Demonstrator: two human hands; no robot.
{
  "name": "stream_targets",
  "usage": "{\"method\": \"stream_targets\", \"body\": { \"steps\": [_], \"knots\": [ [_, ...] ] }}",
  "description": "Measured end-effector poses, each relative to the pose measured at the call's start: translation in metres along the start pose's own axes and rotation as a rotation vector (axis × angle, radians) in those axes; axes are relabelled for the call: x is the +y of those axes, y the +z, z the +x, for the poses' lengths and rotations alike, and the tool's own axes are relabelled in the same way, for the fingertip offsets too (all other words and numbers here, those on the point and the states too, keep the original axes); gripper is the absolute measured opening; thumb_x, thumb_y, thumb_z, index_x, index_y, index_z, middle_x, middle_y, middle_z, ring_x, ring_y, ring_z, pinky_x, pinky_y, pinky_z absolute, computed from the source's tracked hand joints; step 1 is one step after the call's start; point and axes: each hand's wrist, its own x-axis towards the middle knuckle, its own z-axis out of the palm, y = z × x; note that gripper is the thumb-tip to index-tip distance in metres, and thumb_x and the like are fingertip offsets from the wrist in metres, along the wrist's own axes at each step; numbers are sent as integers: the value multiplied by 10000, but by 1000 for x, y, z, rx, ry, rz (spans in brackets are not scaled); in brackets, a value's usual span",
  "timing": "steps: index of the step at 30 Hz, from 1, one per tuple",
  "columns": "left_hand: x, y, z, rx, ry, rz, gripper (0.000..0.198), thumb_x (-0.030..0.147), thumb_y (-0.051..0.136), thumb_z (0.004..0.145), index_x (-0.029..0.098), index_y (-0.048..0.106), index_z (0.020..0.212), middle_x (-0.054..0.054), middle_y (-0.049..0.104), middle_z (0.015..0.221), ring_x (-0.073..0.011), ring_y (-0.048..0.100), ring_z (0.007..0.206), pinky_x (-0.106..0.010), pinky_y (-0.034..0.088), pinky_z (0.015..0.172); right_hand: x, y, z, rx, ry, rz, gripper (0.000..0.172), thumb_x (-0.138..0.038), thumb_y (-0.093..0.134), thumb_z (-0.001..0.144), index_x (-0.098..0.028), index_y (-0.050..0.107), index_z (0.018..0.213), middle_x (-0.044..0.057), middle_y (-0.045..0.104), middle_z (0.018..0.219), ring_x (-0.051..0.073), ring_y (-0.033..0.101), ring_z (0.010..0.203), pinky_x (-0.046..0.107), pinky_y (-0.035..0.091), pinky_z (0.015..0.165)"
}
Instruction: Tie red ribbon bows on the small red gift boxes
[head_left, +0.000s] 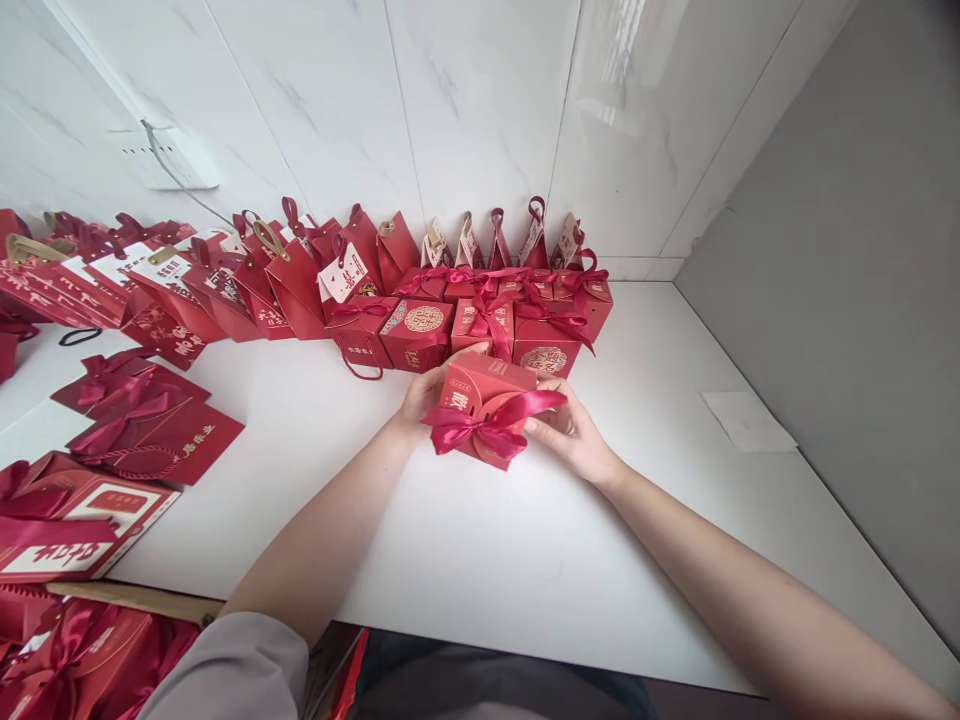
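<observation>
Between my two hands is a red gift box (491, 375) with a dark pink ribbon bow (484, 428) facing me. My left hand (429, 395) grips its left side, most of the fingers hidden behind the box. On the right side, my right hand (566, 430) holds it with the thumb near the bow and the fingers behind. The box is tilted, held above the white table. Just beyond it stand rows of similar red boxes (420, 325) with bows and gold or white print.
Red gift bags (292, 285) with loop handles line the wall to the left. More boxes (161, 430) lie at the left, and others (97, 650) sit below the table edge. A white paper (750, 420) lies right. A socket (169, 158) with a cable is on the wall.
</observation>
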Motion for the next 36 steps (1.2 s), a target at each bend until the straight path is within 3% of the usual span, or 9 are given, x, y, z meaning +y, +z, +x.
{"method": "stream_targets", "body": {
  "steps": [7,15,20,24,27,30,34,36],
  "knots": [
    [-2,2,-2,-59,-57,-5,600,429,577,799,184,567,1346,-104,716,1156,-350,618,1168,-486,476,980,-3,1,-3,-57,51,-12,335,-426,701,870,-277,461,1051,47,604,1153,220,622,1016,389,513,864],
    [-4,-4,2,-99,-48,2,624,475,567,850,127,557,1368,-144,695,1212,-351,613,1192,-491,426,1049,4,-1,-2,-36,52,21,379,-465,668,891,-293,487,1176,55,595,1206,203,622,960,412,518,894],
    [-3,-6,1,-92,-43,63,703,600,592,845,181,514,1405,-144,658,1296,-336,608,1217,-489,432,1060,1,-1,-2,0,74,-20,690,-438,700,873,-351,303,1431,54,585,1212,193,625,943,408,530,897],
    [4,-15,4,-57,-196,143,691,640,578,847,174,565,1358,-147,668,1285,-333,625,1195,-478,449,1045,1,0,-1,-13,66,-149,528,-463,701,863,-283,491,1313,88,585,1242,228,619,1021,409,549,875],
    [14,-25,6,33,-294,291,650,642,608,829,171,642,1275,-147,685,1259,-336,631,1178,-457,456,1029,1,0,0,-10,23,-225,418,-467,744,819,-249,604,1148,119,509,1354,275,558,1185,401,567,851],
    [33,-31,2,164,-249,577,561,533,749,757,184,698,1194,-130,689,1257,-326,617,1192,-401,453,1016,-1,-2,-1,-93,-9,-233,272,-463,725,840,-224,685,964,121,531,1334,294,513,1269,425,532,941],
    [70,-21,-12,235,-288,910,518,560,715,766,185,733,1123,-128,704,1220,-305,647,1125,-355,475,944,-6,-5,-2,-315,-25,-131,330,-498,594,929,-202,736,909,123,659,1156,270,641,1073,441,516,950],
    [88,-5,-22,329,-295,1073,507,595,690,765,194,738,1071,-116,727,1148,-299,668,1062,-347,489,891,-8,-6,-3,-344,-12,-103,361,-519,590,925,-191,740,948,118,694,1088,270,662,1008,440,529,916]
  ]
}}
